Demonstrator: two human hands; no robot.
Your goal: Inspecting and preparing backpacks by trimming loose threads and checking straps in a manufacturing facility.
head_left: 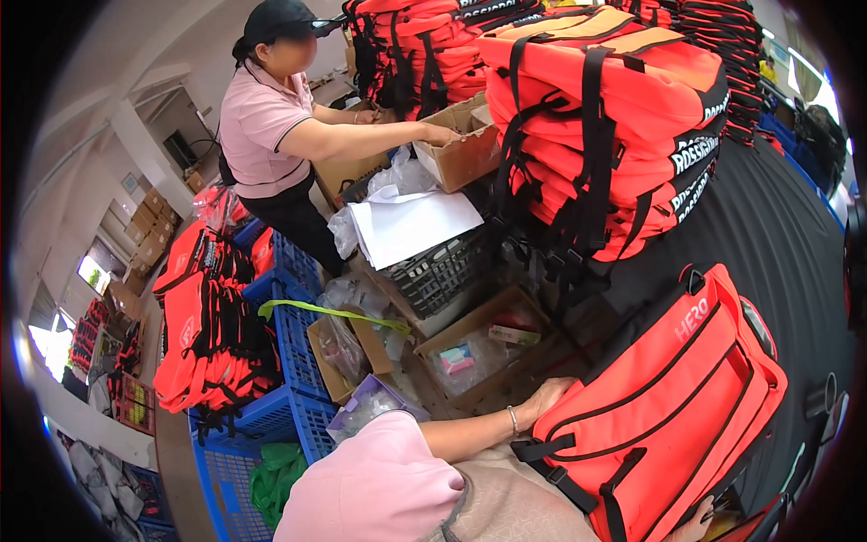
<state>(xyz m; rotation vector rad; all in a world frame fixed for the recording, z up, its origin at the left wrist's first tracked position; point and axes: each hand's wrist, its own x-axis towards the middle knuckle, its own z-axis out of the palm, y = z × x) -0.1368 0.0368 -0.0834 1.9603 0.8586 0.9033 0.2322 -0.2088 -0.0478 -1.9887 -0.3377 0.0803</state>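
Note:
A bright red backpack [668,406] with black piping, black straps and buckles lies tilted in front of me, over the black-covered table and toward my lap. My left hand [547,399], with a bracelet at the wrist, grips its left edge; the fingertips are hidden at the fabric. At the bag's lower right edge, my right hand [697,522] shows only in part and appears closed on that edge. A black strap with a buckle [564,483] hangs at the bag's near left corner, close to my left forearm.
Stacked red backpacks [587,135] stand on the black table cover [759,226]. Across from me, a person in pink [271,135] reaches into a cardboard box [456,149]. White paper [411,226] tops a dark crate. Open boxes [483,384] and blue crates [298,361] stand left.

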